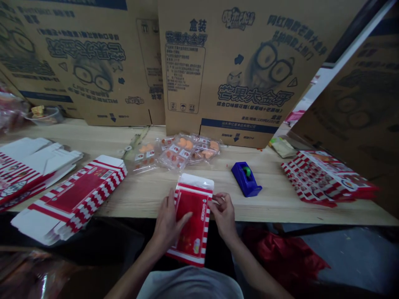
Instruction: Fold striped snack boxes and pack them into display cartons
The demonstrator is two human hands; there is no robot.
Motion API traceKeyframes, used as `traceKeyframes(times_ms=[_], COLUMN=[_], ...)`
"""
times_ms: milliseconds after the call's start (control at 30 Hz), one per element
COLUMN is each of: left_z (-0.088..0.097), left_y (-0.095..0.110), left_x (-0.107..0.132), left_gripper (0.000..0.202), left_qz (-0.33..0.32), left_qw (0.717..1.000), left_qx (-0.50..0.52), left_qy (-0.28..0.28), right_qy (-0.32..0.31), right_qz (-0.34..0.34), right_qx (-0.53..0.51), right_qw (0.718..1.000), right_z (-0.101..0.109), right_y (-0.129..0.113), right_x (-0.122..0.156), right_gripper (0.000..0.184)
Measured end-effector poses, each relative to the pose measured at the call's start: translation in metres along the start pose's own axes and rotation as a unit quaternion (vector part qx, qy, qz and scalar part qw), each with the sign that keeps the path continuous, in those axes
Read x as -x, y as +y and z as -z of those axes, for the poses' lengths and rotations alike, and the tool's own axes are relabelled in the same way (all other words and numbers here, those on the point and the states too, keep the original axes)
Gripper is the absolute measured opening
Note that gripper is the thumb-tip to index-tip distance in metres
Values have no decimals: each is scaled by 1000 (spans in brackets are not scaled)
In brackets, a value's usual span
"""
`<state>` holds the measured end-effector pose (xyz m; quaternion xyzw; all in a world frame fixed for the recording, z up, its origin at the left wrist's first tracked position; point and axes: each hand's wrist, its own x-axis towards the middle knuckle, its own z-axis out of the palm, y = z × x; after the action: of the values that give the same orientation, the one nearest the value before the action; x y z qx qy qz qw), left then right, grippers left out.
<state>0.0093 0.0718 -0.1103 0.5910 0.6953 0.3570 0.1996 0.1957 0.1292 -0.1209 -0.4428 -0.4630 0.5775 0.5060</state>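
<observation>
A red box with red-and-white striped edges (190, 226) lies in front of me at the table's near edge, its white end flap pointing away. My left hand (170, 222) grips its left side, thumb lying across the face. At the upper right edge is my right hand (222, 211), its fingers curled and pinched together by the side of the box; whatever is between the fingertips is too small to make out. A blue tape dispenser with a green core (246, 179) stands to the right. Beyond the box lie several clear packets of orange candies (181, 151).
Flattened striped boxes (81, 191) and more white-flapped cartons (40, 166) are stacked at left. At right sits a pile of striped boxes (327, 178). Large brown cardboard cartons (218, 74) wall off the back. A clear plastic tub (45, 115) stands far left.
</observation>
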Motion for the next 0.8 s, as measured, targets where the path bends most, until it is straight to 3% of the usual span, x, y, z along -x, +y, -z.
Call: traceKeyframes(times_ms=[67, 167, 300, 400, 467, 533, 567, 700, 800], left_z=[-3, -3, -4, -6, -6, -5, -5, -6, -2], left_y=[-8, -16, -21, -26, -27, -27, -25, -20, -19], left_x=[8, 19, 33, 38, 36, 31, 28, 20, 17], left_gripper=[76, 67, 64, 61, 40, 16, 14, 16, 30], left_qz=[1, -5, 7, 1, -13, -24, -21, 76, 120], left_qw=[991, 971, 945, 946, 962, 970, 969, 919, 881], left_qx=[126, 230, 307, 295, 249, 227, 239, 386, 456], left_qy=[-33, -70, -114, -135, -116, -81, -66, -29, -48], right_qy=[-31, -74, -81, -75, -102, -122, -118, -67, -107], right_qz=[-15, -39, -58, -15, 24, 54, 57, -32, -94], right_qx=[2, 27, 38, 88, 127, 146, 145, 38, -11], right_qw=[999, 996, 994, 993, 986, 980, 981, 996, 990], right_z=[6, 16, 23, 25, 24, 21, 19, 8, 6], right_y=[-1, 4, 17, 22, 21, 18, 16, 11, 12], right_x=[5, 14, 29, 35, 35, 32, 30, 25, 24], right_gripper=[49, 53, 55, 33, 17, 18, 21, 24, 35])
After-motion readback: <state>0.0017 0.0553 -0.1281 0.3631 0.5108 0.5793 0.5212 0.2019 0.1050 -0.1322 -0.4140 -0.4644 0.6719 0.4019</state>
